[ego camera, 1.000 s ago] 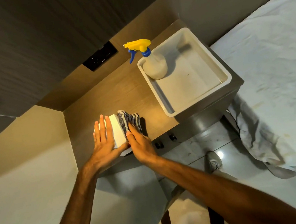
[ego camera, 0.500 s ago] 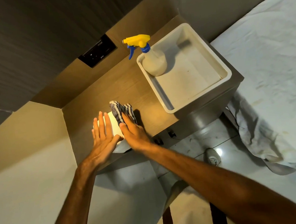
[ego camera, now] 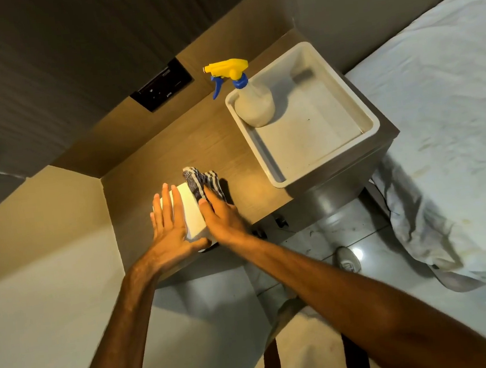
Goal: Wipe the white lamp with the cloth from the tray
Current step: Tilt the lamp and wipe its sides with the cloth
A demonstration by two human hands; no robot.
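Observation:
The white box-shaped lamp [ego camera: 191, 211] stands on the wooden bedside shelf [ego camera: 243, 166], lit from beneath. My left hand [ego camera: 170, 224] lies flat against its left face, fingers straight and together, steadying it. My right hand [ego camera: 223, 219] presses a dark striped cloth [ego camera: 202, 180] against the lamp's right face; the cloth bunches up past my fingertips at the lamp's far corner. The white tray [ego camera: 371, 128] sits to the right on the shelf and holds only a spray bottle.
A spray bottle [ego camera: 252, 102] with a yellow and blue trigger stands in the tray's far left corner. A black socket panel [ego camera: 162, 86] is on the wall behind. A bed with a white sheet [ego camera: 452, 132] is to the right. Tiled floor lies below the shelf edge.
My right hand has slid the cloth along the lamp's right face, away from me toward the far corner. My left hand has stayed flat on the left face.

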